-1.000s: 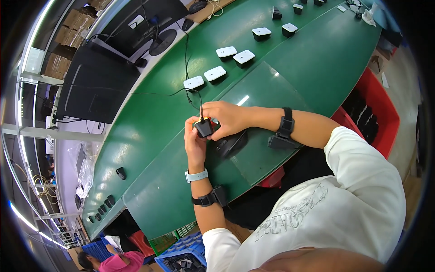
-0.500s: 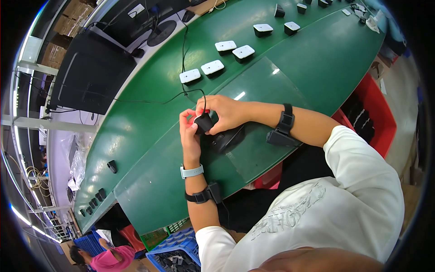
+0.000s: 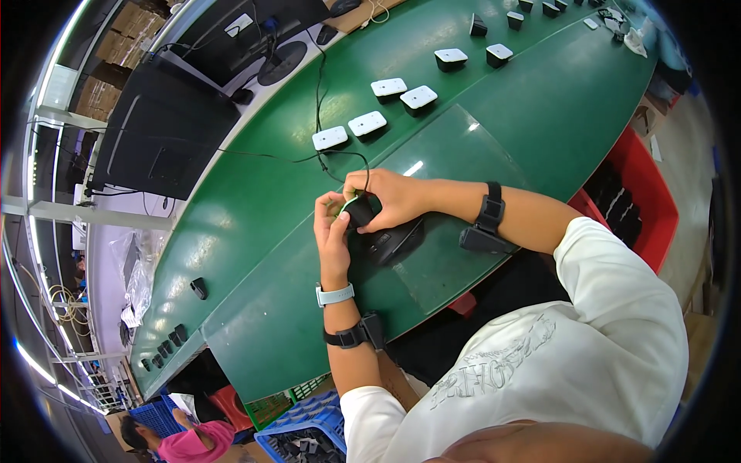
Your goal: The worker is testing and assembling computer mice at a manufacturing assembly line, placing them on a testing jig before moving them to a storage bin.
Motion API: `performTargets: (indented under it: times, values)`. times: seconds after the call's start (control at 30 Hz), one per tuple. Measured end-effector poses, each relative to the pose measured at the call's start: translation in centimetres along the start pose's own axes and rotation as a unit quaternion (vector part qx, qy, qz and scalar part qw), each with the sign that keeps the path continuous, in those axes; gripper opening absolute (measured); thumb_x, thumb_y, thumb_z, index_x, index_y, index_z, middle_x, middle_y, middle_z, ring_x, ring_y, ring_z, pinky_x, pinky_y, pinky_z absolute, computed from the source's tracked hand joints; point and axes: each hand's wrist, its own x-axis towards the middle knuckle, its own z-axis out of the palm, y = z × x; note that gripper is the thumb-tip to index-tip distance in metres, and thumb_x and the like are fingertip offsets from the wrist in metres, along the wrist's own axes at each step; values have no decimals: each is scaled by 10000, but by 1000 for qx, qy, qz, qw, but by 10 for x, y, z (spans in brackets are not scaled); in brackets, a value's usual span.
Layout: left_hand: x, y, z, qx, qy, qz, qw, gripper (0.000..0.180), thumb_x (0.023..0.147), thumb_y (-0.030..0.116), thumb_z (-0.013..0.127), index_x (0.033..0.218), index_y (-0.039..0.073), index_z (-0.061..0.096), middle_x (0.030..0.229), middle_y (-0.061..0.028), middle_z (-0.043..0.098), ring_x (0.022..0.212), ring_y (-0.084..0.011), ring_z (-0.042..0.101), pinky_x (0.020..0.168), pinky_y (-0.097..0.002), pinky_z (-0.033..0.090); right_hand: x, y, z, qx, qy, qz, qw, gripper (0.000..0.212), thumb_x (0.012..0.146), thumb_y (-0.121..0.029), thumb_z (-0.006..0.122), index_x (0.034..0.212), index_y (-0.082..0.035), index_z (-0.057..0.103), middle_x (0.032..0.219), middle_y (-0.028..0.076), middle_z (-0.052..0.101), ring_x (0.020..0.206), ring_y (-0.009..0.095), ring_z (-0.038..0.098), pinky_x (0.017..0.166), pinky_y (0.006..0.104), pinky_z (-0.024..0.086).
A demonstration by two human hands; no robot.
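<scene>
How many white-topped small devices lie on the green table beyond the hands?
6 clearly: four grouped near the cable, two farther along the green table. Smaller ones farther off may be more.

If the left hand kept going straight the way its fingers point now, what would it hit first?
The left hand points up the picture, away from the body, fingers on the small black device that the right hand also holds. Past that, probably the black cable, then the nearest white box; depth is unclear.
</scene>
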Motion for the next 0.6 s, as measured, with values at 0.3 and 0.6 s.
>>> performTargets:
  times: [0.3,0.6]
  values:
    - [3,-4,-4,9,-5,79,997,469,852,-13,631,1297,-8,483,1298,-143,552,1213,-237,589,1037,-344,487,3,-8,-3,2,31,47,998,485,682,-174,888,1035,-30,586,948,101,638,851,233,634,734,342,525]
    - [4,-4,12,314,98,271,905,597,735,-100,723,1258,43,473,1264,-149,557,1140,-267,602,980,-383,522,3,-2,-3,-30,80,-23,996,457,679,-154,876,1028,-37,605,946,81,646,855,253,639,749,349,529]
